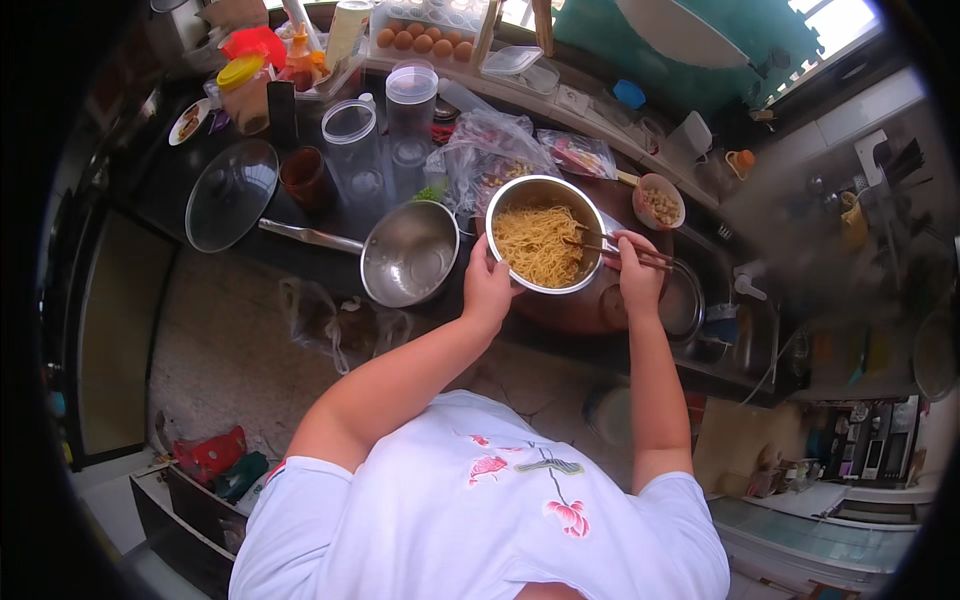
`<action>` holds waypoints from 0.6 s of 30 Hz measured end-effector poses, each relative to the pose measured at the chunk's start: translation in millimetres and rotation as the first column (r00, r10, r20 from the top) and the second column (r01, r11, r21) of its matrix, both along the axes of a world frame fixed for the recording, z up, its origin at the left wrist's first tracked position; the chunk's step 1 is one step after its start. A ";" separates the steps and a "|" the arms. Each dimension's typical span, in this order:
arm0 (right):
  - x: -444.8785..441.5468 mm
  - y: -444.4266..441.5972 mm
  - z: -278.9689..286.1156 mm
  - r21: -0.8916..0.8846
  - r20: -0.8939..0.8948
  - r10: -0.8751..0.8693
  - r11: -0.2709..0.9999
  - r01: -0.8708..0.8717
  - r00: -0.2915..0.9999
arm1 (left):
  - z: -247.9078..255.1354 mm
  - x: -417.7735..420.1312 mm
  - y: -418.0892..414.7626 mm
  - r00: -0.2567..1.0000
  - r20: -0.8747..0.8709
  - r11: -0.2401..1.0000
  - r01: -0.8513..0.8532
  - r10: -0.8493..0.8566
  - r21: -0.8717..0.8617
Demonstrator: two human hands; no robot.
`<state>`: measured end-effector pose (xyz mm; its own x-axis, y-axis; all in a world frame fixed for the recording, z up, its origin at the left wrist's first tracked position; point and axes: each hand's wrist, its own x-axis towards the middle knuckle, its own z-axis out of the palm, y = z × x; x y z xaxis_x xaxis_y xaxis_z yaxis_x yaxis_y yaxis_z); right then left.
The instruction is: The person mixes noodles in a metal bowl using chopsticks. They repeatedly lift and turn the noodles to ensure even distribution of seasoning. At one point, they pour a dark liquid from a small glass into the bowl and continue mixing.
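A round stainless steel bowl (596,225) holds a heap of yellow noodles (541,244). My left hand (487,279) grips the bowl's near left side, with the thumb up by the rim. A pair of wooden chopsticks (654,259) is held in my right hand (637,270) at the bowl's right side. Their tips reach over the rim into the noodles. Whether my right fingers also press on the bowl's wall is unclear. Just left of the bowl, an empty-looking steel saucepan (409,255) has its handle pointing left.
A glass lid (231,195) lies left on the dark counter. Tall clear canisters (411,120) and plastic bags (495,146) stand behind. A small bowl of diced food (658,202) is at the right, near the sink (754,330). Eggs (424,43) sit at the back.
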<state>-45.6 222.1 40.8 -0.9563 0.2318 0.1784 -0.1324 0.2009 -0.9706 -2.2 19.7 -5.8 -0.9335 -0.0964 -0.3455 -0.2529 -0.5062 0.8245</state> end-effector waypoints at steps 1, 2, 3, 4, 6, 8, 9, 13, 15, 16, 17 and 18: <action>8.6 -10.4 -3.0 -0.052 0.050 0.086 0.995 -0.084 0.995 | 1.4 -1.7 -0.9 1.000 0.009 1.000 0.002 -0.002 -0.015; 13.7 -17.8 -1.4 -0.040 0.048 0.155 0.987 -0.154 0.987 | 2.4 -3.4 0.9 1.000 0.012 1.000 -0.005 0.006 -0.024; 22.6 -25.3 1.6 -0.037 0.059 0.215 0.976 -0.213 0.975 | 0.4 -4.8 -1.6 1.000 0.000 1.000 -0.007 0.007 -0.022; 14.1 -13.8 4.7 -0.097 0.080 0.150 0.985 -0.142 0.985 | -1.2 -4.1 -2.2 1.000 -0.007 1.000 -0.003 0.003 -0.017; 7.3 9.3 13.9 0.024 0.038 0.071 0.997 -0.072 0.997 | 0.7 -0.3 -2.3 1.000 -0.001 1.000 -0.004 0.004 -0.002; 9.2 7.4 35.7 0.056 0.016 0.061 0.996 -0.062 0.998 | 1.5 -2.4 -1.6 1.000 -0.007 1.000 0.002 -0.002 -0.005; 16.4 1.8 51.7 0.071 0.010 0.082 0.994 -0.083 0.997 | 0.0 -0.6 -1.9 1.000 -0.002 1.000 0.009 -0.009 -0.011; 33.4 -36.6 71.9 0.143 -0.046 0.277 0.953 -0.268 0.960 | -3.8 -1.1 -1.9 1.000 0.002 1.000 0.008 -0.008 -0.016; 31.7 -60.7 59.9 0.190 -0.016 0.388 0.906 -0.378 0.922 | -3.5 -2.0 -1.0 1.000 -0.016 1.000 0.006 -0.005 0.021; 28.3 -72.0 49.1 0.174 0.003 0.432 0.888 -0.425 0.902 | -2.8 -2.1 -1.1 1.000 -0.027 0.999 0.005 -0.004 0.039; 16.7 -68.2 38.7 0.178 -0.010 0.372 0.914 -0.365 0.928 | -2.8 -2.5 -0.4 1.000 -0.027 0.999 0.002 -0.001 0.036; 0.8 -63.3 26.8 0.179 -0.020 0.318 0.934 -0.309 0.948 | -4.0 -2.1 -0.9 1.000 -0.025 0.999 -0.008 0.008 0.032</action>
